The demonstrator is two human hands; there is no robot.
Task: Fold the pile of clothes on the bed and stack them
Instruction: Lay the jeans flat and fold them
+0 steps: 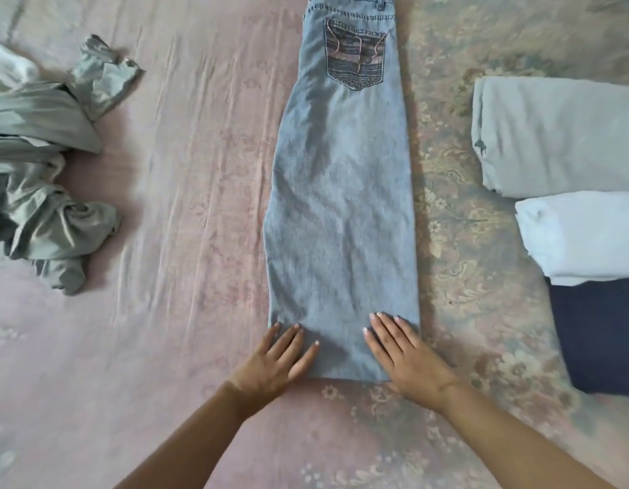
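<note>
On the pink bedspread (pixel 186 192), unfolded grey clothes (pixel 41 178) wait at left. Mid-bed lie the jeans (pixel 341 192), halved lengthwise, left hand (pixel 277 361) and right hand (pixel 401 358) flat, fingers spread, on the hem. Best smooth upward, then fold evenly. Folded clothes (pixel 567 135) sit right.

One pair of jeans (pixel 341 192), three folded garments (pixel 560 135), one crumpled pile (pixel 41 164), two hands (pixel 277 361).

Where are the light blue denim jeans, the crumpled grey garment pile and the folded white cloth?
light blue denim jeans (pixel 341 213): head view, mid-leg panel.
crumpled grey garment pile (pixel 41 164): head view, centre of heap.
folded white cloth (pixel 584 234): head view, top face.
</note>
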